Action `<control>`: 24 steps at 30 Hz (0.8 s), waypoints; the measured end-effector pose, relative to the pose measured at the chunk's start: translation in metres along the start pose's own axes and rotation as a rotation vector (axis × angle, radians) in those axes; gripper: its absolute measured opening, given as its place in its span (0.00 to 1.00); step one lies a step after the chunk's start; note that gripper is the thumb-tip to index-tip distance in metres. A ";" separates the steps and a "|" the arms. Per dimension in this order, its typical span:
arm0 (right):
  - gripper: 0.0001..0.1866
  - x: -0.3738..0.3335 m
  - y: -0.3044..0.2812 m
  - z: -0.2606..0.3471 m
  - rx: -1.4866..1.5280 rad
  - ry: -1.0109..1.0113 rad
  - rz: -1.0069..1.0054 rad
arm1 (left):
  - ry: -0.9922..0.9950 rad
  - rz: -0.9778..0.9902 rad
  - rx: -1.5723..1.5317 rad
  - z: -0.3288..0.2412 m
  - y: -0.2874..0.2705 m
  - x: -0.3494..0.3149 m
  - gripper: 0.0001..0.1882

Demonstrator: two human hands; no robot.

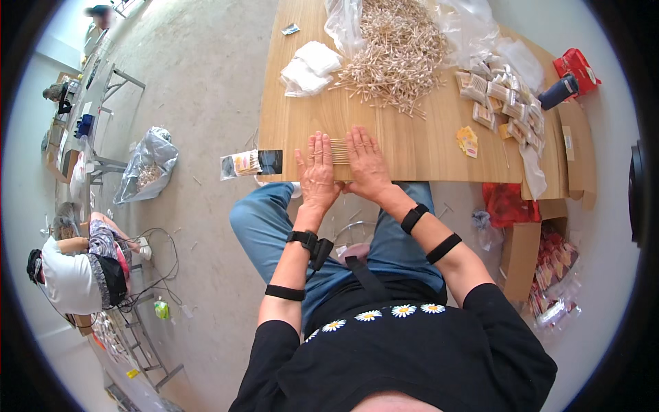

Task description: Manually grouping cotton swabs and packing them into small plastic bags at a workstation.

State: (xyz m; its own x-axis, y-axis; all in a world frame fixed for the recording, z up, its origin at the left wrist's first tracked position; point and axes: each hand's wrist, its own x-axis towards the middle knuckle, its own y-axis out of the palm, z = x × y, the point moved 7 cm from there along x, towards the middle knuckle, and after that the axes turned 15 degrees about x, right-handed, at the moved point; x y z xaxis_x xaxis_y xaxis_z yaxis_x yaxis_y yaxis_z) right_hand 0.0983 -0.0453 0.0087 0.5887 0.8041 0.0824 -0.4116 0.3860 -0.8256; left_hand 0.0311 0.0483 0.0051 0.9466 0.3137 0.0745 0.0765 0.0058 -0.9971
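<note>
My left hand [316,172] and my right hand [366,163] lie flat, fingers together, on the near edge of a wooden table [425,147]. Between them sits a small row of thin wooden sticks [339,151], squeezed from both sides by my palms. Farther back on the table is a big loose heap of the same sticks [395,51], spilling from a clear plastic bag [343,24].
White cloth pads [310,66] lie left of the heap. Several small filled packets [500,96] and yellow cards [467,141] lie at the right, near a red box [579,69]. A packet [250,163] overhangs the table's left corner. A cardboard box [522,257] stands on the floor; people sit far left.
</note>
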 end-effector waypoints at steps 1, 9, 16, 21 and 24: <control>0.71 0.002 0.002 0.004 -0.022 -0.038 0.002 | 0.004 0.002 0.012 -0.001 -0.001 0.000 0.68; 0.66 0.004 0.003 0.013 -0.066 -0.036 -0.004 | 0.007 0.017 0.048 -0.001 -0.004 -0.003 0.64; 0.64 0.005 0.003 0.018 -0.100 -0.030 -0.012 | -0.047 0.015 0.046 0.016 -0.015 -0.028 0.58; 0.61 0.004 -0.001 0.019 -0.099 -0.011 0.006 | -0.038 0.059 0.011 0.012 -0.020 -0.054 0.55; 0.64 0.004 -0.001 0.021 -0.079 -0.026 -0.002 | -0.058 0.012 -0.050 0.007 -0.022 -0.055 0.53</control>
State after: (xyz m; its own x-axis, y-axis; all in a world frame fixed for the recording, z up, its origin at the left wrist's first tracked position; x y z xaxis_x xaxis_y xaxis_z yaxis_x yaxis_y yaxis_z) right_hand 0.0860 -0.0331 0.0211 0.5710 0.8151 0.0980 -0.3533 0.3518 -0.8669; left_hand -0.0251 0.0377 0.0225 0.9279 0.3682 0.0594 0.0818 -0.0453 -0.9956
